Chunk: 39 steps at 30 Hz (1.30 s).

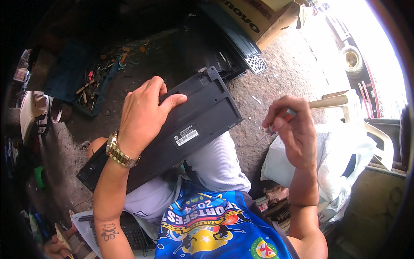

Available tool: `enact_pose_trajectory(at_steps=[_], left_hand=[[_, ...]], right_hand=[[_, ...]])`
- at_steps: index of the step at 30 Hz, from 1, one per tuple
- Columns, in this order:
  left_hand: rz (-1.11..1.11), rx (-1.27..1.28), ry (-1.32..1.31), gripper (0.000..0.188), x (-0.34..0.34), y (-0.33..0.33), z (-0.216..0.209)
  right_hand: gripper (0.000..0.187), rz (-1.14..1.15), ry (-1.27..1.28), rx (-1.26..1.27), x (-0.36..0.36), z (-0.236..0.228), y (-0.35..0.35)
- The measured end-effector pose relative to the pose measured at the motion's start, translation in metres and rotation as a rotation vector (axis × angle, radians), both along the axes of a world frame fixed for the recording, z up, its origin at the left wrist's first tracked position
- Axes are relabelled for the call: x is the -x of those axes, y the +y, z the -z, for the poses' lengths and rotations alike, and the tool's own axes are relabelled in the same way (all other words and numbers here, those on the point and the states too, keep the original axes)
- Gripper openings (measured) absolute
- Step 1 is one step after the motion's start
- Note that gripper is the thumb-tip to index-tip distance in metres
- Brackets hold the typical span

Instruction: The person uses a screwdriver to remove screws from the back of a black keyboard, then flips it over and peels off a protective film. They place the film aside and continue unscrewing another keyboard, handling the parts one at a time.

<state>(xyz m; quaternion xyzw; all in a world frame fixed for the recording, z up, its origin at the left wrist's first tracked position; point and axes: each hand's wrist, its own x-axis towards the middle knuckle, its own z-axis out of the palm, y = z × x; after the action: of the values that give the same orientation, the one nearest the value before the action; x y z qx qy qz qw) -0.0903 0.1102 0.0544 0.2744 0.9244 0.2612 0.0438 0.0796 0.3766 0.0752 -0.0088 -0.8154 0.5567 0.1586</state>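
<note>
A black keyboard (207, 114) lies face down and slanted across my lap, its underside and a white barcode label turned up. My left hand (142, 112) is closed over its far long edge, the thumb resting on the underside. Off to the right of the keyboard, my right hand (295, 129) grips a small screwdriver (285, 115) with a red and grey handle. Its thin shaft points down and left, apart from the keyboard. Fingers partly cover the handle.
A dark blue toolbox (98, 101) with loose tools stands at the left. Dark panels (233, 32) and a cardboard box (282, 26) are at the far side. A white plastic-wrapped bundle (286, 153) sits at right by a beige plastic chair (330, 101). Another keyboard (133, 231) lies lower left.
</note>
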Motion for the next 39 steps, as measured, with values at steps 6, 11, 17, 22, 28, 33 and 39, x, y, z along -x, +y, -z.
enact_pose_trajectory(at_steps=[6, 11, 17, 22, 28, 33, 39], left_hand=[[-0.012, -0.001, -0.033, 0.049, 0.000, 0.002, 0.001], [-0.009, -0.012, -0.017, 0.050, 0.000, 0.002, 0.002], [0.002, -0.008, 0.008, 0.050, 0.001, 0.001, 0.004], [-0.027, 0.073, -0.021, 0.052, 0.000, 0.002, 0.000], [-0.035, 0.141, 0.028, 0.054, -0.005, 0.002, -0.008], [-0.050, 0.165, 0.022, 0.053, -0.007, 0.001, -0.010], [-0.048, 0.153, 0.005, 0.050, -0.007, 0.001, -0.009]], right_hand=[[0.019, -0.006, -0.138, -0.504, 0.001, 0.022, 0.000], [0.023, -0.013, -0.121, -0.537, 0.001, 0.057, -0.014], [0.013, 0.154, -0.167, 0.027, -0.007, 0.045, -0.013], [0.045, -0.128, 0.465, 0.502, -0.013, -0.018, -0.012], [0.042, -0.389, 0.555, 0.349, 0.000, -0.056, -0.018], [0.036, -0.317, 0.467, 0.363, 0.012, -0.045, -0.029], [0.034, -0.272, 0.472, 0.441, 0.017, -0.035, -0.033]])
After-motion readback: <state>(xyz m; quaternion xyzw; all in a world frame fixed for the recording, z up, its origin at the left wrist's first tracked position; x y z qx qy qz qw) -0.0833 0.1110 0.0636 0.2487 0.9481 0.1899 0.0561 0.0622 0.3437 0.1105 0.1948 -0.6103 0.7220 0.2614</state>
